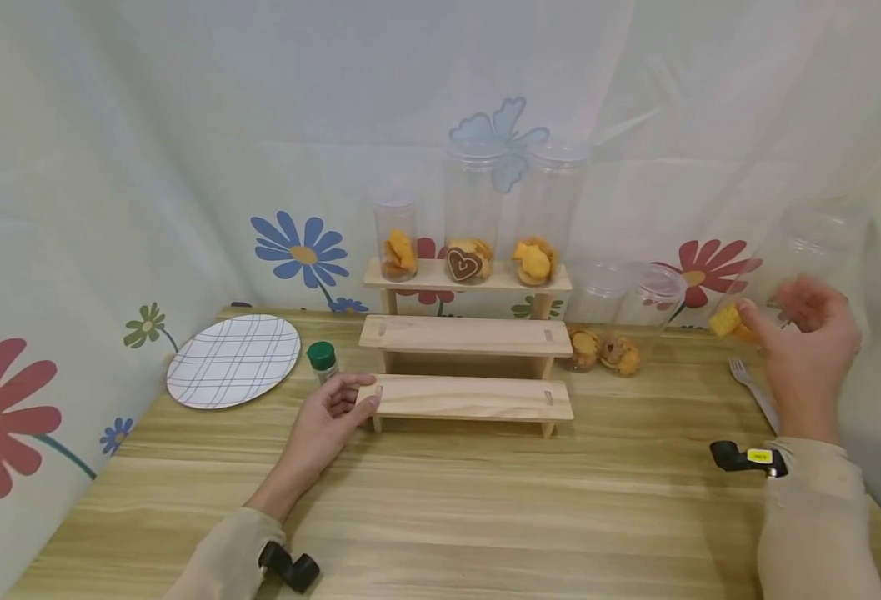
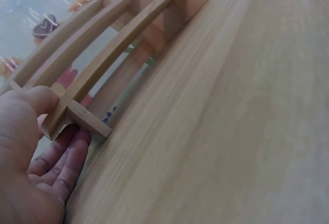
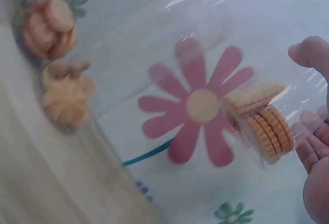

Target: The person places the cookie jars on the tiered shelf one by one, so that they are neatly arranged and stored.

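My left hand [image 1: 327, 425] grips the left end of the lowest step of a three-tier wooden stand [image 1: 478, 397], thumb on top and fingers underneath in the left wrist view. At the far right, my right hand [image 1: 811, 350] holds a tilted clear jar [image 1: 823, 229] off the table. Sandwich biscuits [image 3: 270, 131] lie at the jar's bottom, and my thumb and fingers sit on opposite sides of it in the right wrist view. The stand's top step carries a short jar [image 1: 397, 242] and two taller jars [image 1: 473, 208], all with biscuits inside. Both lower steps are bare.
Two more jars of biscuits [image 1: 622, 354] stand on the table right of the stand. A fork [image 1: 751, 392] lies near my right wrist. Left of the stand are a green-capped shaker [image 1: 322, 358] and a checked white plate [image 1: 233, 361]. Flowered cloth hangs behind.
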Demonstrator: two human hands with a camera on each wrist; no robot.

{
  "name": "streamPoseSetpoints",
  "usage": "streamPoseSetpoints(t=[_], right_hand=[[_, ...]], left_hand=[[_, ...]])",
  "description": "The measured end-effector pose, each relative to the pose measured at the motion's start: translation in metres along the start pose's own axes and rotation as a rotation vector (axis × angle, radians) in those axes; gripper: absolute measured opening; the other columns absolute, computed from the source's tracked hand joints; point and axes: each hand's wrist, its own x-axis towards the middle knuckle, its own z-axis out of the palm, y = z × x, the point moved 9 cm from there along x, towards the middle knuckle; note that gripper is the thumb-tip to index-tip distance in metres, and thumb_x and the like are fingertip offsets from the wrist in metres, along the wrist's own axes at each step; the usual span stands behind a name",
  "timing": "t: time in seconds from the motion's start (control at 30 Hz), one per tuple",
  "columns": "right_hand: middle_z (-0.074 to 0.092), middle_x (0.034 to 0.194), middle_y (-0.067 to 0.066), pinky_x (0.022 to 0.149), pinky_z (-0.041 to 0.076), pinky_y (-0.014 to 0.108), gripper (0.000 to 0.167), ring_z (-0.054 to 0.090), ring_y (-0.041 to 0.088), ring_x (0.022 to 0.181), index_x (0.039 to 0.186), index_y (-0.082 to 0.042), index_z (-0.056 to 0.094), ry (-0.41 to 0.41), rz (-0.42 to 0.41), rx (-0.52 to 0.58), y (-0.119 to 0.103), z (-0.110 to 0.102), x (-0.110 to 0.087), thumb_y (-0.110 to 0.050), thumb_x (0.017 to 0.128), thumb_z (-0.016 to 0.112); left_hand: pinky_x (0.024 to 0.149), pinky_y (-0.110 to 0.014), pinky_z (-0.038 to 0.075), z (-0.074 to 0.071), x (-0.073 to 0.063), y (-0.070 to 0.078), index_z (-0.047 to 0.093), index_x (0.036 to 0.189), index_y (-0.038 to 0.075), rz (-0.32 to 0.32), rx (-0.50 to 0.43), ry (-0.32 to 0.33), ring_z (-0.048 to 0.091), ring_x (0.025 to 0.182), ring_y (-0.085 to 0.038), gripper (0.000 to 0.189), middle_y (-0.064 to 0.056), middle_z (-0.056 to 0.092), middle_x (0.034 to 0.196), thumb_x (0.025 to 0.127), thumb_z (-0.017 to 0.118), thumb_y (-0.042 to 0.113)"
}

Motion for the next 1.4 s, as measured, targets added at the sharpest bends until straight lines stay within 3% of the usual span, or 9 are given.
streamPoseSetpoints(t=[0.3, 0.53, 0.63, 0.8, 0.9, 1.0, 1.27, 1.4], right_hand=[[0.068, 0.133, -0.012, 0.113, 0.047, 0.018, 0.066, 0.062, 0.004, 0.121, 0.151, -0.019, 0.066, -0.023, -0.029, 0.068, -0.059, 0.003, -0.017, -0.017, 0.092, 0.093], [0.073, 0.127, -0.002, 0.101, 0.05, 0.013, 0.063, 0.065, 0.011, 0.115, 0.141, -0.013, 0.073, -0.063, -0.057, 0.246, -0.077, 0.009, -0.022, -0.007, 0.084, 0.099], [0.073, 0.124, -0.002, 0.096, 0.051, 0.013, 0.062, 0.065, 0.011, 0.111, 0.14, -0.012, 0.074, -0.078, -0.081, 0.237, -0.085, 0.012, -0.027, -0.005, 0.083, 0.099], [0.074, 0.116, 0.003, 0.091, 0.054, 0.014, 0.061, 0.068, 0.015, 0.103, 0.137, -0.005, 0.075, -0.163, -0.114, 0.367, -0.1, 0.027, -0.041, 0.005, 0.081, 0.097], [0.076, 0.116, 0.006, 0.087, 0.056, 0.015, 0.06, 0.07, 0.017, 0.1, 0.137, -0.003, 0.074, -0.245, -0.12, 0.437, -0.108, 0.041, -0.052, 0.007, 0.082, 0.095], [0.076, 0.12, 0.005, 0.085, 0.055, 0.015, 0.059, 0.07, 0.017, 0.103, 0.139, -0.004, 0.073, -0.322, -0.156, 0.396, -0.116, 0.058, -0.064, 0.003, 0.085, 0.095], [0.074, 0.137, 0.006, 0.104, 0.053, 0.017, 0.061, 0.069, 0.015, 0.123, 0.148, -0.013, 0.068, -0.521, -0.247, 0.266, -0.134, 0.123, -0.103, -0.007, 0.093, 0.092], [0.071, 0.142, 0.014, 0.112, 0.052, 0.025, 0.063, 0.068, 0.028, 0.131, 0.15, -0.005, 0.064, -0.63, -0.276, 0.299, -0.142, 0.165, -0.13, -0.008, 0.093, 0.092]], left_hand=[[0.092, -0.023, 0.055, -0.003, 0.001, 0.002, 0.073, 0.137, 0.017, 0.0, 0.001, 0.005, 0.07, 0.105, -0.021, 0.037, -0.01, 0.076, 0.114, 0.105, 0.081, 0.033], [0.092, -0.024, 0.055, -0.001, 0.001, 0.0, 0.074, 0.137, 0.018, 0.002, 0.003, 0.004, 0.07, 0.105, -0.022, 0.037, -0.01, 0.076, 0.113, 0.105, 0.082, 0.034], [0.091, -0.024, 0.055, 0.0, 0.001, -0.001, 0.074, 0.136, 0.018, -0.001, 0.003, 0.004, 0.07, 0.104, -0.022, 0.036, -0.01, 0.076, 0.112, 0.105, 0.082, 0.034], [0.092, -0.024, 0.055, -0.001, 0.0, -0.004, 0.074, 0.136, 0.018, -0.007, 0.007, 0.011, 0.07, 0.105, -0.021, 0.035, -0.009, 0.076, 0.112, 0.105, 0.082, 0.034], [0.093, -0.023, 0.055, -0.001, 0.0, -0.004, 0.074, 0.136, 0.017, -0.003, 0.008, 0.011, 0.071, 0.105, -0.021, 0.036, -0.009, 0.076, 0.113, 0.105, 0.081, 0.035], [0.092, -0.024, 0.055, 0.001, 0.0, -0.004, 0.074, 0.136, 0.018, -0.004, 0.008, 0.009, 0.071, 0.105, -0.021, 0.036, -0.01, 0.076, 0.113, 0.105, 0.082, 0.034], [0.088, -0.025, 0.056, 0.001, -0.001, -0.001, 0.073, 0.137, 0.017, -0.009, -0.009, 0.004, 0.071, 0.103, -0.022, 0.036, -0.011, 0.076, 0.112, 0.105, 0.082, 0.031], [0.089, -0.024, 0.056, 0.001, 0.0, -0.001, 0.073, 0.137, 0.017, -0.005, -0.002, 0.007, 0.071, 0.103, -0.021, 0.036, -0.01, 0.076, 0.113, 0.106, 0.081, 0.031]])
